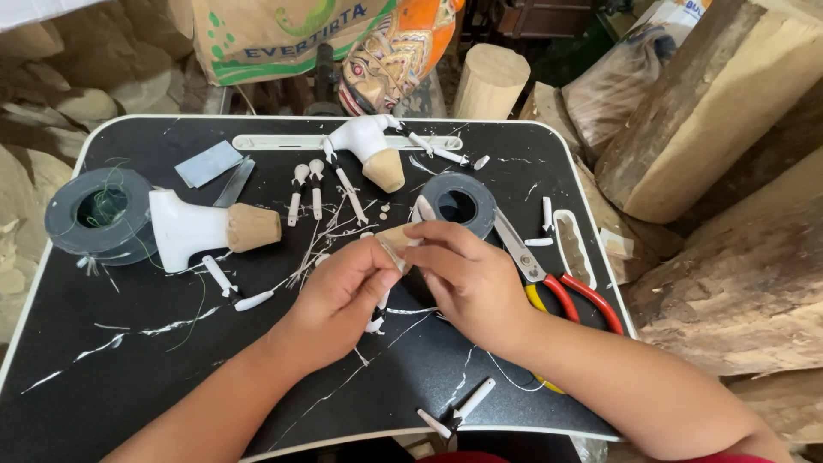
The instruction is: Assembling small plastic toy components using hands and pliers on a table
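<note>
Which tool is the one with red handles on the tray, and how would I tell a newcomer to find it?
Start at the black tray with the white rim, then go to its right edge, just past the right hand. The pliers lie there at a slant, metal jaws pointing up toward the dark tape roll. Nothing else on the tray has red handles; its neighbours are small white pieces.

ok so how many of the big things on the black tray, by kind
White carved figure bodies: 2, one at left, one at the back
Thread spools: 2, left and centre
Red-handled scissors: 1
Flat grey card: 1
Total: 6
</note>
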